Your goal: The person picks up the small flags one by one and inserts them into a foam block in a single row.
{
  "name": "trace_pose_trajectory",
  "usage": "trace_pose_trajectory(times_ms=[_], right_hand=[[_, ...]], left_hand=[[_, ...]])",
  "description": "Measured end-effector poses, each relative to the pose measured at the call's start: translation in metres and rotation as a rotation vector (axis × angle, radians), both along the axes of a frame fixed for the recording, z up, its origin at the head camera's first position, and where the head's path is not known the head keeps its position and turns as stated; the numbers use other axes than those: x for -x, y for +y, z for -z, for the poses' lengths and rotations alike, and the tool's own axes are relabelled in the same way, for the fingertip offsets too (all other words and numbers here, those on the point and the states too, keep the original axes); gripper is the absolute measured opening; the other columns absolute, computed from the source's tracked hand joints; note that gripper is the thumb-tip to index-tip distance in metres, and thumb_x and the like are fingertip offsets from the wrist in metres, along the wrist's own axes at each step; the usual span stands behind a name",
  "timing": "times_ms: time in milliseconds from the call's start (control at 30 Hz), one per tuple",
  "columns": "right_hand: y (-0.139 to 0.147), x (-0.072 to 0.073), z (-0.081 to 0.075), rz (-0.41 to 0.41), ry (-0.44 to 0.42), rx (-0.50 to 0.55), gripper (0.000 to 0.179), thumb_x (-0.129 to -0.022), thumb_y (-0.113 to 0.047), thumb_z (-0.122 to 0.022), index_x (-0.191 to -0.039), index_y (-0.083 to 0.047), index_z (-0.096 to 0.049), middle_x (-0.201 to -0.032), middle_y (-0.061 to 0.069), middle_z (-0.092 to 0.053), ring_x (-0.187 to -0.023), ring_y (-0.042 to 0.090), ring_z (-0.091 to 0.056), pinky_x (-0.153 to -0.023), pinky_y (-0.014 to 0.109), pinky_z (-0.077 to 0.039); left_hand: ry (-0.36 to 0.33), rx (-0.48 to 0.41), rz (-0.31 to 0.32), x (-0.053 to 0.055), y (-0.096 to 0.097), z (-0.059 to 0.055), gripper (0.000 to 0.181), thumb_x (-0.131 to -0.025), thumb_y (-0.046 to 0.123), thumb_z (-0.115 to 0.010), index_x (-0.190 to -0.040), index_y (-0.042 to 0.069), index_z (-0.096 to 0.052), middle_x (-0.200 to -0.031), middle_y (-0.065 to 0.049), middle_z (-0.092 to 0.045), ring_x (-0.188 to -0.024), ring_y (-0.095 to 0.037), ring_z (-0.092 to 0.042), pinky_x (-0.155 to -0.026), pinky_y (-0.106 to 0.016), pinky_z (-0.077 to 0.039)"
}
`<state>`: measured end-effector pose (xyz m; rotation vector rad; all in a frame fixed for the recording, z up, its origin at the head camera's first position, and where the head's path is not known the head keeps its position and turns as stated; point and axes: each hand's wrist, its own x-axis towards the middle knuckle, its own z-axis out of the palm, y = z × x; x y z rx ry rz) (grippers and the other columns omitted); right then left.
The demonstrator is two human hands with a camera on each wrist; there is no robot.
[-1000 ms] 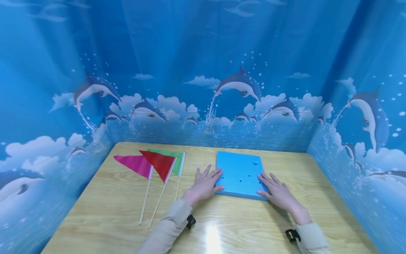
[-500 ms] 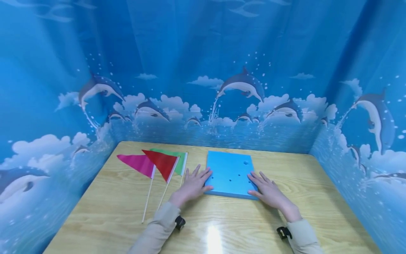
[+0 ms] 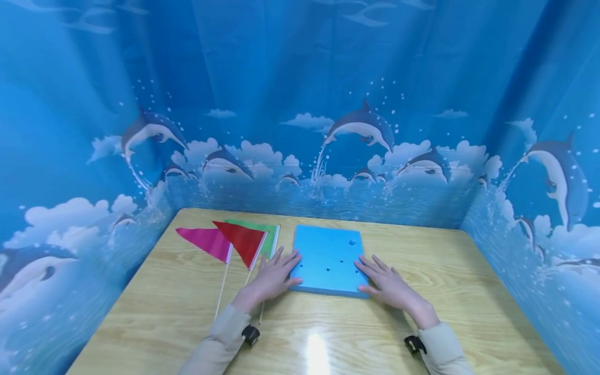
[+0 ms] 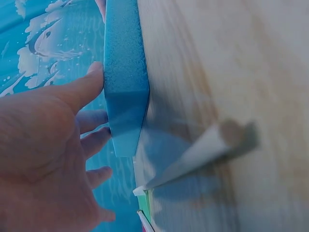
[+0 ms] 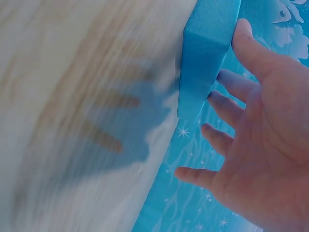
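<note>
A flat blue foam block (image 3: 323,247) with several small holes in its top lies on the wooden table in the head view. My left hand (image 3: 273,275) rests on its left edge, fingers spread and fairly straight. On the opposite edge lies my right hand (image 3: 386,284), also with spread fingers. In the left wrist view, thumb and fingertips touch the top of the foam block (image 4: 126,72). The right wrist view has my right thumb and fingertips along the block's upper edge (image 5: 212,43), the other fingers reaching past its side. Neither hand curls round it.
Left of the block lie a magenta flag (image 3: 208,242), a red flag (image 3: 241,242) and a green flag (image 3: 270,242) on thin sticks. My left hand and forearm overlap some sticks. A blue dolphin curtain (image 3: 300,130) borders the table (image 3: 422,245) at the back and sides.
Both hands have slid the blue foam block leftward across the table, closer to the flags. My left hand now overlaps the flag sticks. The head view has shifted slightly.
</note>
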<state>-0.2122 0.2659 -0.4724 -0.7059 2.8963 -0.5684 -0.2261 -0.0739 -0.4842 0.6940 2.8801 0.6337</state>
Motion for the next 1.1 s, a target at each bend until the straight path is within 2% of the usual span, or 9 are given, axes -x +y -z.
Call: trace_pose_trajectory(times_ms=[267,533,733,867,967,1100], right_hand=[[-0.007,-0.005,-0.001,-0.033,-0.006,-0.006,0.071,-0.098,-0.043,-0.063,-0.156,-0.010,-0.038,-0.163,0.017,-0.029,-0.150,0.050,-0.016,-0.108,0.082,-0.013],[-0.012,-0.014,-0.004,-0.044,-0.021,-0.024,0.072,-0.099,-0.047,-0.059,-0.157,-0.011,-0.036,-0.164,0.016,-0.027,-0.150,0.049,-0.015,-0.110,0.081,-0.013],[-0.014,-0.016,-0.004,-0.036,-0.020,-0.032,0.072,-0.099,-0.048,-0.059,-0.158,-0.012,-0.036,-0.165,0.014,-0.028,-0.151,0.048,-0.015,-0.110,0.081,-0.015],[-0.014,-0.016,-0.004,-0.037,-0.027,-0.028,0.072,-0.099,-0.047,-0.060,-0.158,-0.012,-0.036,-0.165,0.014,-0.028,-0.151,0.048,-0.015,-0.109,0.081,-0.015],[-0.014,-0.016,-0.005,-0.036,-0.032,-0.025,0.072,-0.099,-0.047,-0.060,-0.158,-0.012,-0.036,-0.165,0.014,-0.028,-0.151,0.048,-0.015,-0.109,0.082,-0.016],[-0.015,-0.017,-0.006,-0.035,-0.032,-0.026,0.072,-0.099,-0.046,-0.060,-0.157,-0.012,-0.037,-0.164,0.015,-0.029,-0.151,0.048,-0.015,-0.109,0.082,-0.016]], left_hand=[[0.014,-0.003,-0.023,-0.016,-0.010,0.000,0.068,-0.101,0.045,-0.059,-0.158,0.015,-0.037,-0.165,-0.006,-0.030,-0.154,-0.043,-0.010,-0.117,-0.074,-0.001],[0.035,-0.021,-0.024,-0.028,-0.016,-0.002,0.068,-0.101,0.044,-0.059,-0.157,0.014,-0.037,-0.165,-0.006,-0.031,-0.154,-0.043,-0.013,-0.117,-0.074,-0.003],[0.030,-0.036,-0.029,-0.030,-0.017,-0.002,0.068,-0.100,0.043,-0.061,-0.157,0.013,-0.038,-0.164,-0.007,-0.033,-0.154,-0.043,-0.013,-0.117,-0.074,-0.003],[0.020,-0.059,-0.038,-0.026,-0.018,-0.005,0.068,-0.099,0.041,-0.064,-0.155,0.012,-0.041,-0.161,-0.008,-0.038,-0.153,-0.042,-0.016,-0.118,-0.073,-0.004],[0.024,-0.124,-0.069,-0.020,-0.019,-0.008,0.063,-0.099,0.037,-0.066,-0.152,0.010,-0.046,-0.156,-0.009,-0.046,-0.151,-0.042,-0.025,-0.121,-0.068,-0.012],[-0.016,-0.262,-0.164,-0.012,-0.024,-0.015,0.053,-0.101,0.030,-0.065,-0.148,0.011,-0.051,-0.149,-0.010,-0.054,-0.142,-0.038,-0.043,-0.116,-0.058,-0.036]])
